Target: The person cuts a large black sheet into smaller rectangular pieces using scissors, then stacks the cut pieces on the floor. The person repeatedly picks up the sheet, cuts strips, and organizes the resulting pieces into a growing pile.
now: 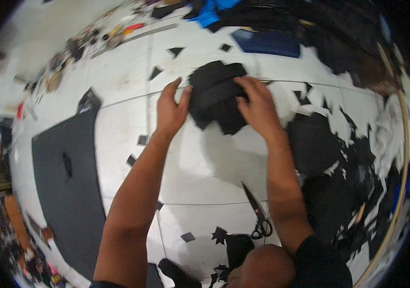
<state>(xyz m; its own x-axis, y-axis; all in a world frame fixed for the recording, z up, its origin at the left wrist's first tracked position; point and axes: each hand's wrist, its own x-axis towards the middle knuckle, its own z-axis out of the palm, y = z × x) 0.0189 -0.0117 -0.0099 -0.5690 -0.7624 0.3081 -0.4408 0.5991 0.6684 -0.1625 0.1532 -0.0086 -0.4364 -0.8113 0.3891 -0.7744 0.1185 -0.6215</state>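
Observation:
Between my hands is a bundle of overlapping black fabric pieces (pixel 217 91), their edges uneven and slightly blurred. My right hand (pixel 258 106) has its fingertips and thumb on the bundle's right edge, gripping it. At the other side, my left hand (pixel 172 109) is open, thumb and fingers apart; its thumb tip meets or nearly meets the fabric's left edge. Whether the bundle rests on the floor or is slightly raised I cannot tell. Black-bladed scissors (pixel 257 211) lie beside my right forearm, blades pointing away from me.
Small black scraps (pixel 142 139) are scattered over white tiles (pixel 190 182). A large dark fabric panel (pixel 65 192) lies at left. Black offcuts (pixel 315 144) heap up at right. Dark blue fabric (pixel 267 43) lies at the back, a long metal ruler (pixel 142 38) at the back left.

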